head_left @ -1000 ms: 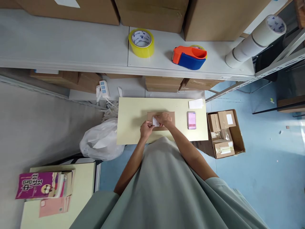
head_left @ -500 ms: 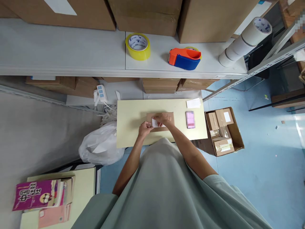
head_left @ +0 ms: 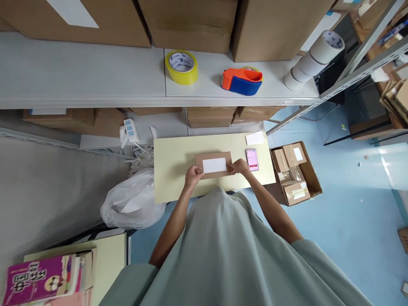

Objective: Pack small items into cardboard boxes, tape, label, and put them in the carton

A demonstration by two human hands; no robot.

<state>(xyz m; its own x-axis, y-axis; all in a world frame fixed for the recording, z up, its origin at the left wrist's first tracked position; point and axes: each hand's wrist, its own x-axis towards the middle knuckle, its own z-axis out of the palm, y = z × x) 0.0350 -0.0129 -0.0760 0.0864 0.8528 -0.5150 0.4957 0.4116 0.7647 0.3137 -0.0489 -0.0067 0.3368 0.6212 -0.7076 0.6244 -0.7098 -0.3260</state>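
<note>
A small flat cardboard box (head_left: 199, 160) lies on the pale yellow table (head_left: 174, 153) in front of me, with a blank-looking white label (head_left: 214, 165) flat on its top. My left hand (head_left: 194, 175) is closed on the box's lower left corner, thumb and fingers pinched there. At the right end, my right hand (head_left: 239, 166) grips the box's edge with bent fingers. A phone with a pink screen (head_left: 252, 159) lies just beyond the right hand, and white paper slips (head_left: 254, 138) are behind it.
A shelf (head_left: 127, 85) above the table holds yellow tape (head_left: 181, 68), an orange-blue tape dispenser (head_left: 242, 80), white rolls (head_left: 314, 59) and large cartons (head_left: 191, 25). An open carton of small boxes (head_left: 310, 170) stands right; a white plastic bag (head_left: 134, 199) sits left, magazines (head_left: 41, 276) lower left.
My right hand has moved off the label to the box's right end, uncovering the whole label. The left hand stays at the left corner. The view has shifted slightly.
</note>
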